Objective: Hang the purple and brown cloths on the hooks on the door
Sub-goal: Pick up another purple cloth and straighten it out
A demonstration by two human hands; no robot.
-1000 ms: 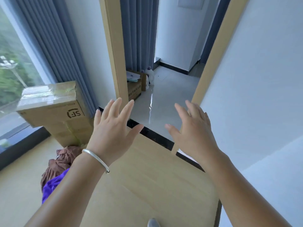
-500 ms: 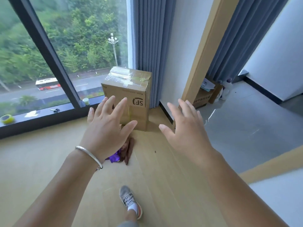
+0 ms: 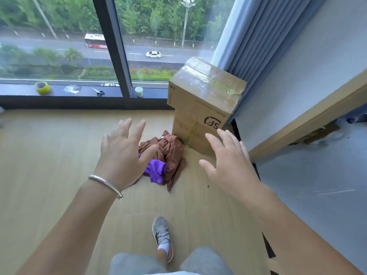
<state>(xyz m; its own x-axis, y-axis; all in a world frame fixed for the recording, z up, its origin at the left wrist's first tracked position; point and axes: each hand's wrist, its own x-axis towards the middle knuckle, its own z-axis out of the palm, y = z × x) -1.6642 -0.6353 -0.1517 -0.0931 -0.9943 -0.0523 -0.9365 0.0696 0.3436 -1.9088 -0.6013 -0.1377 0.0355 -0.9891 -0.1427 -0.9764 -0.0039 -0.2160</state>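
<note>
— Where does the view sit?
— One wide head-worn camera, standing height, tilted down at the floor (image 3: 49,155) toward its window edge.
— How near?
— Both forearms reach in from the bottom; no second view.

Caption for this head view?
Both open hands reach toward brown and purple cloths on the floor.

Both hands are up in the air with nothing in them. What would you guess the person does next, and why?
Probably bend down and lower the left hand onto the cloth heap. The brown cloth and purple cloth lie crumpled together on the floor beside the cardboard box, untouched. Both the left hand and the right hand are open above them, the left one nearer the heap.
</note>
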